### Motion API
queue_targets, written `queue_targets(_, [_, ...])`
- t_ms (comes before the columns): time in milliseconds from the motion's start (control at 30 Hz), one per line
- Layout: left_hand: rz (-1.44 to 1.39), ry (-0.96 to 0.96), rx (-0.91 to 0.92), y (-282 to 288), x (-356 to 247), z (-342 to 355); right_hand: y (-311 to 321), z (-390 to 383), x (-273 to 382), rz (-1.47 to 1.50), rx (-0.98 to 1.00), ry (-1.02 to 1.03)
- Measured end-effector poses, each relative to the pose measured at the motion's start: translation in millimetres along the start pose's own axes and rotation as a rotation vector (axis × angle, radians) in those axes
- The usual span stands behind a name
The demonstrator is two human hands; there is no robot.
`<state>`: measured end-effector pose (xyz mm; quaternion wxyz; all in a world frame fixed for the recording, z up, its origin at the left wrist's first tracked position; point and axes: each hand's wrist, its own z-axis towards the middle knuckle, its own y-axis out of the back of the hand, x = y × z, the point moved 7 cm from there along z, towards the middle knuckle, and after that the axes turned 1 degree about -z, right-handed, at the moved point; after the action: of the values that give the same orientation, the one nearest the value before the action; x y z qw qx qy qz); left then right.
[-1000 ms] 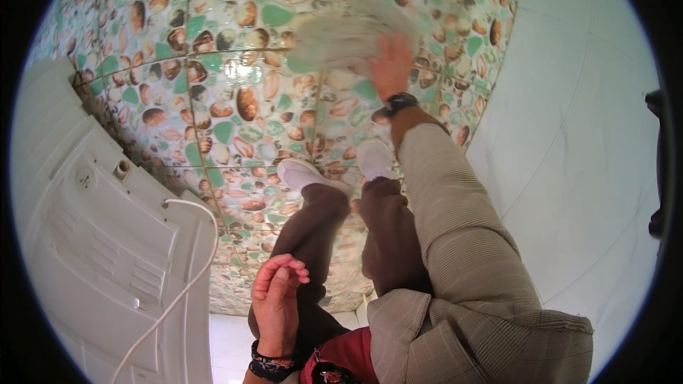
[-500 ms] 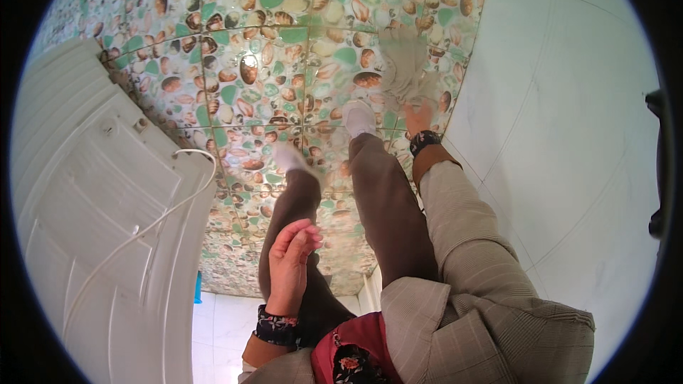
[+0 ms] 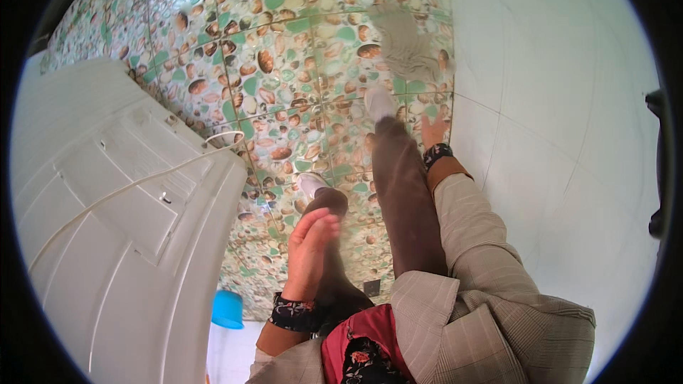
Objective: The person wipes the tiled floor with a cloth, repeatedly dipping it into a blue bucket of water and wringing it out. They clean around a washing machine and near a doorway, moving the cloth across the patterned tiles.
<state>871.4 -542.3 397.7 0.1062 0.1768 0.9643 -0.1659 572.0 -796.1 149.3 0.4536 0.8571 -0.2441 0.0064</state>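
Nothing gripped! Right hand (image 3: pixel 433 131) spread, left hand (image 3: pixel 310 247) loosely curled; limp grey cloth (image 3: pixel 408 48) by pebble-patterned tile floor (image 3: pixel 274 64)'s right edge, what's left unclear.

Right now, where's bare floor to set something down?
Widest patch: pebble-patterned tiles between the white plastic unit and greyish cloth. Smaller: between the trouser legs. Crowded: strip by the white wall, with cloth, right shoe and right hand.
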Motion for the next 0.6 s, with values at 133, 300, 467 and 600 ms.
queue_targets(133, [0.010, -0.066, 0.022, 21, -5, 7, -21, 2, 21, 0.127, -0.061, 0.119])
queue_targets(300, [0.073, -0.209, 0.057, 34, -8, 65, -55, 66, 48, 0.186, -0.173, 0.251])
queue_targets(467, [0.101, -0.321, 0.103, 27, -13, 121, -67, 141, 60, 0.157, -0.256, 0.196])
queue_targets(600, [0.104, -0.459, 0.088, 33, -28, 147, -70, 190, 49, 0.318, -0.301, 0.028])
